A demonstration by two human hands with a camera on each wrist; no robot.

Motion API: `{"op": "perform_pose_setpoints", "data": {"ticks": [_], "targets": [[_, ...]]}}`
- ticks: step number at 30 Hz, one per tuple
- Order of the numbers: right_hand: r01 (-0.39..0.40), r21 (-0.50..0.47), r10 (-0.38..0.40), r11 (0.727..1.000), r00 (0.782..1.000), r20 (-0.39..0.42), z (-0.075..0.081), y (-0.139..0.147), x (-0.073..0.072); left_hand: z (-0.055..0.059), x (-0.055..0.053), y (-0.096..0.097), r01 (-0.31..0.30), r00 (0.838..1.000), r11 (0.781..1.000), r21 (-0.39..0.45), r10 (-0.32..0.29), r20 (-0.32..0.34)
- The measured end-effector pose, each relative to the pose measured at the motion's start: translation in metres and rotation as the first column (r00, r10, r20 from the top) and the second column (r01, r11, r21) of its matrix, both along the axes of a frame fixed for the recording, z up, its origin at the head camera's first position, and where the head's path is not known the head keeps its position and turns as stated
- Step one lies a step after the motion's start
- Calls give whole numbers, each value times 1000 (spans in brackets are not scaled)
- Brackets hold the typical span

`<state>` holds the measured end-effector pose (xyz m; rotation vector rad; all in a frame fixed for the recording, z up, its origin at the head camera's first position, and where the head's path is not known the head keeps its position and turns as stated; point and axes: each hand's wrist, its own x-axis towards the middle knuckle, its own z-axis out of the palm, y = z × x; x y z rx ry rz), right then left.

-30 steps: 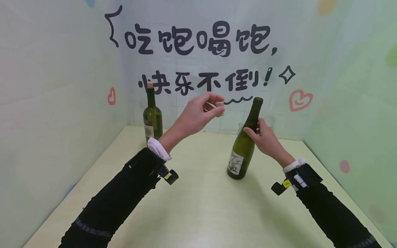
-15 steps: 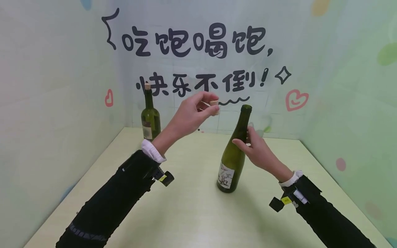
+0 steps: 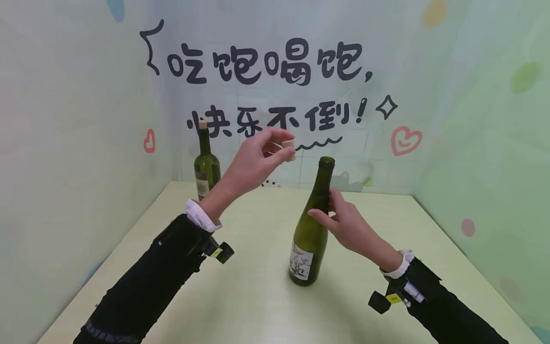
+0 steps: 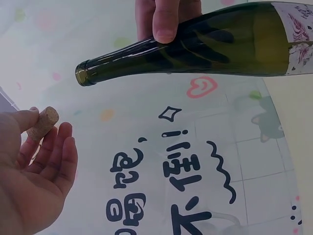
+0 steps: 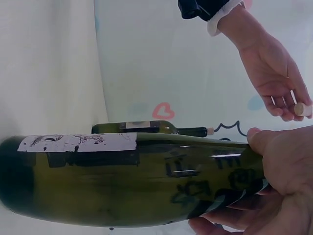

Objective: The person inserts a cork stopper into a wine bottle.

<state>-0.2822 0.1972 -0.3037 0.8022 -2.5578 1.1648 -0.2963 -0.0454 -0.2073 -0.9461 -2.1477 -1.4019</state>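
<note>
My left hand (image 3: 258, 162) pinches a cork (image 4: 45, 121) between thumb and fingers, raised over the table. To its right, a green wine bottle (image 3: 310, 239) with a white floral label leans slightly to the right. My right hand (image 3: 350, 228) grips that bottle at the shoulder, just below the neck. Its mouth (image 4: 83, 74) is uncorked, with the held cork a short way off in the left wrist view. The bottle in the right wrist view hides part of the right hand's fingers.
A second green bottle (image 3: 206, 165), with a cork (image 3: 202, 124) in its neck, stands at the back left, its lower part behind my left arm. The pale table (image 3: 253, 267) ends at a printed back wall (image 3: 275, 28) and two side walls.
My right hand has brought the gripped bottle left and nearer to me, and it leans less. My left hand, still pinching the cork, has drifted slightly left in the view.
</note>
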Motion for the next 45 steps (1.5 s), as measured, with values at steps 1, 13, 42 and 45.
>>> {"op": "perform_pose_setpoints", "data": {"ticks": [1,13,42,45], "targets": [[-4,-3,4,1000,1000,5,0,-1,2,1,1,0,1,1000,1000,2,-1,0],[-93,-30,94,995,995,15,3,-14,19,5,10,0,15,999,999,33,-14,-45],[-212,-39,214,977,973,85,6,-33,40,21,39,11,44,990,999,1,-43,-133],[-217,-39,220,975,972,83,5,-33,42,20,42,12,54,989,999,-1,-54,-136]]}}
